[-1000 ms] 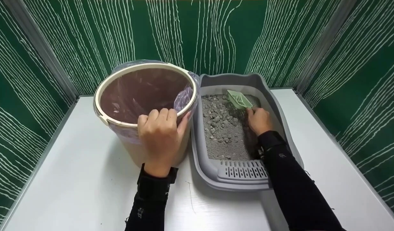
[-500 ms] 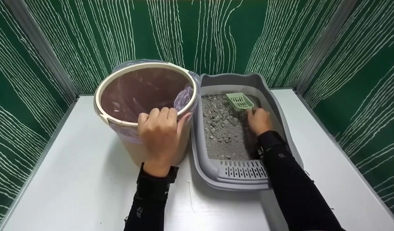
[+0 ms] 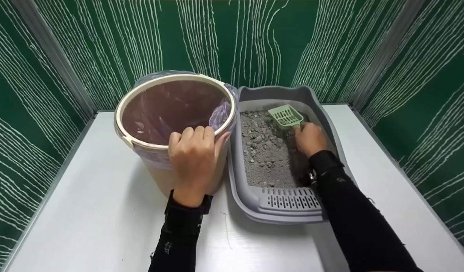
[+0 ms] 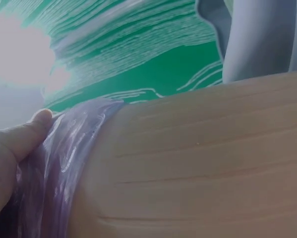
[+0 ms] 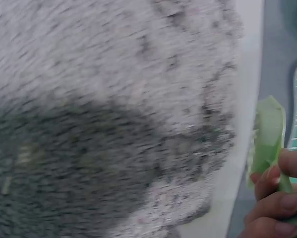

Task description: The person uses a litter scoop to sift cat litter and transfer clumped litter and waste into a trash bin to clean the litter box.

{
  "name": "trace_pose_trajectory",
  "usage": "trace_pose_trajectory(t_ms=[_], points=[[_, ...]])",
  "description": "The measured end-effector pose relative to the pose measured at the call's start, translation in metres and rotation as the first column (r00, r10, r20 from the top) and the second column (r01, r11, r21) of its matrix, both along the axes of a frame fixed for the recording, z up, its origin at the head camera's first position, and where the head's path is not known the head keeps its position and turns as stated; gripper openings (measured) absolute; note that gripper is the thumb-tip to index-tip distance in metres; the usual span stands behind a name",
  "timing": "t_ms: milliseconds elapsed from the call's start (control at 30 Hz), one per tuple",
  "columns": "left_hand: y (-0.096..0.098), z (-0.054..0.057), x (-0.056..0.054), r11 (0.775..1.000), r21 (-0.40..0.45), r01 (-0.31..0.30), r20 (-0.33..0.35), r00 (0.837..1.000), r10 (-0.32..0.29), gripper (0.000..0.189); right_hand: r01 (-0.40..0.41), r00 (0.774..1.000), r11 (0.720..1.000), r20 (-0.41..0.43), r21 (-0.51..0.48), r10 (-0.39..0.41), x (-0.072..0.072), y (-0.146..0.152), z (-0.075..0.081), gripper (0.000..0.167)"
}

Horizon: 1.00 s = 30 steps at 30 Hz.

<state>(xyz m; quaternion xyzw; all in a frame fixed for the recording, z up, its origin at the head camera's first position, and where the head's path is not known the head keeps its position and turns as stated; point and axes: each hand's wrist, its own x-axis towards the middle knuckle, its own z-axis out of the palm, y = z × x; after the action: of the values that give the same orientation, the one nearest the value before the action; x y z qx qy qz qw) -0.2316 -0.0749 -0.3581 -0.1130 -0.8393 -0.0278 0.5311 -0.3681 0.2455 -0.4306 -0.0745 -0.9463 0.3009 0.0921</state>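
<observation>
In the head view my left hand (image 3: 192, 162) grips the near rim of a round beige trash bin (image 3: 156, 174), fingers over the edge. A clear purple bag (image 4: 76, 148) lines the bin and folds over its outside; in the left wrist view the thumb lies against it. My right hand (image 3: 310, 139) holds a green slotted litter scoop (image 5: 268, 131) by its handle, fingers curled round it. The scoop's head is over the back right part of the grey litter (image 3: 268, 155), inside a grey litter box (image 3: 235, 181). A few small bits show in the scoop's slots.
Bin and litter box stand side by side on a white table (image 3: 96, 211). The box has a slotted front ledge (image 3: 288, 198). Green walls (image 3: 254, 34) with white wavy lines enclose the back and sides. A thin strand (image 3: 227, 230) lies near the table's front.
The scoop has swung and tilted, its slotted face now showing more fully. My right hand has shifted slightly right. The left hand keeps its grip on the bin's rim; the head view moved a little.
</observation>
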Motion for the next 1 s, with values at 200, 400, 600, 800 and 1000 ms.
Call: trace_pose_trajectory(t_ms=[200, 400, 600, 800, 1000], points=[[0.003, 0.0, -0.001, 1.0, 0.016, 0.017, -0.025, 1.0, -0.016, 0.047, -0.099, 0.994, 0.995, 0.039, -0.009, 0.099, 0.009, 0.001, 0.047, 0.048], [0.002, 0.0, -0.001, 0.999, 0.03, 0.024, -0.04, 0.999, -0.022, 0.045, -0.147, 0.985, 0.989, 0.091, -0.011, 0.147, 0.014, -0.016, 0.117, 0.047], [0.002, 0.0, -0.001, 0.999, 0.03, 0.016, -0.045, 0.999, -0.015, 0.045, -0.233, 0.972, 0.969, 0.019, 0.076, 0.233, 0.033, -0.053, 0.183, 0.042], [0.001, -0.001, -0.001, 1.0, 0.028, 0.008, -0.047, 0.999, -0.007, 0.047, -0.368, 0.921, 0.913, -0.066, 0.177, 0.384, 0.054, -0.102, 0.207, 0.034], [0.002, -0.001, -0.002, 1.0, 0.018, 0.015, -0.052, 0.999, -0.014, 0.047, -0.469, 0.783, 0.788, -0.225, 0.398, 0.58, 0.065, -0.138, 0.194, 0.024]])
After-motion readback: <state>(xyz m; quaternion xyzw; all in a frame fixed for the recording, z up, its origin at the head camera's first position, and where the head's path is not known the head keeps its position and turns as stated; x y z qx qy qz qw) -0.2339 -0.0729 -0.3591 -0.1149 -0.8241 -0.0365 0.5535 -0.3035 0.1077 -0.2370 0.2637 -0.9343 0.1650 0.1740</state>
